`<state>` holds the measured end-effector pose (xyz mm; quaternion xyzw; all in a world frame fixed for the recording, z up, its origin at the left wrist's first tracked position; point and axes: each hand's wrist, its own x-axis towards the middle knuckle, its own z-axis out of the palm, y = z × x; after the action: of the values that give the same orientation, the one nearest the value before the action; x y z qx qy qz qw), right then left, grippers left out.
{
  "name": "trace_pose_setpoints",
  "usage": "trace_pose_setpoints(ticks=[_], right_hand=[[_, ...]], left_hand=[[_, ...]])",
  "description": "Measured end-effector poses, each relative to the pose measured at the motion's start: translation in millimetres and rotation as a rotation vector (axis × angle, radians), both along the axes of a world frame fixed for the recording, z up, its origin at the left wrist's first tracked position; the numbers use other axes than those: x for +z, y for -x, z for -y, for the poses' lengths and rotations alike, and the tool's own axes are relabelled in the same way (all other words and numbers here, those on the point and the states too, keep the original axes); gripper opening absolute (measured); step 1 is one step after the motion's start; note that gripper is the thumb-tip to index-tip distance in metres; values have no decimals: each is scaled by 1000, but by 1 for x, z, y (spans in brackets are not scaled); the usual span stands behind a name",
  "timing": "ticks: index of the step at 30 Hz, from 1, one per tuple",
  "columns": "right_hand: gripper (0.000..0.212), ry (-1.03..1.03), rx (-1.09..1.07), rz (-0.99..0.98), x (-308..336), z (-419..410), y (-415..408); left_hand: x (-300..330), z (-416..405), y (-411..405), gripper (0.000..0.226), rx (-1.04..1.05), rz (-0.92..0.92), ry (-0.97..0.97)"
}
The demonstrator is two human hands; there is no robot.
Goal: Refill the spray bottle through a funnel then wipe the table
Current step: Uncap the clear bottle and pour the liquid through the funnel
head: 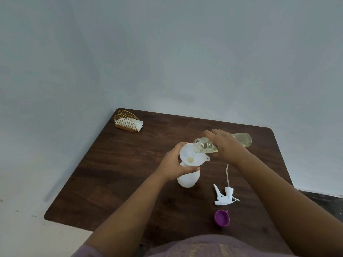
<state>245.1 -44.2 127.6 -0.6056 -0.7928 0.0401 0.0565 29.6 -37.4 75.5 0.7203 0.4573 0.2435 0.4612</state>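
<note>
A white spray bottle (188, 179) stands uncapped near the middle of the dark wooden table (115, 175). A white funnel (191, 154) sits in its neck, with a little yellowish liquid at the funnel's hole. My left hand (175, 164) grips the funnel's rim and the bottle's neck. My right hand (224, 143) holds a clear refill bottle (204, 144) of pale yellow liquid, tipped nearly flat, its open mouth over the funnel's rim. The white trigger sprayer head (223, 196) with its dip tube lies on the table to the right.
A purple cap (222, 217) lies near the table's front right. A gold wire holder with white napkins (128, 122) stands at the far left corner. The table is set against a pale wall, with floor showing to the left.
</note>
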Motion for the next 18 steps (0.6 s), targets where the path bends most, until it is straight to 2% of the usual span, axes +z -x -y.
trace_pose_setpoints(ticks=[18], right_hand=[[56,-7,10,-2,-3,-4,-1]], left_hand=[[2,0,0,81,-5,9,2]])
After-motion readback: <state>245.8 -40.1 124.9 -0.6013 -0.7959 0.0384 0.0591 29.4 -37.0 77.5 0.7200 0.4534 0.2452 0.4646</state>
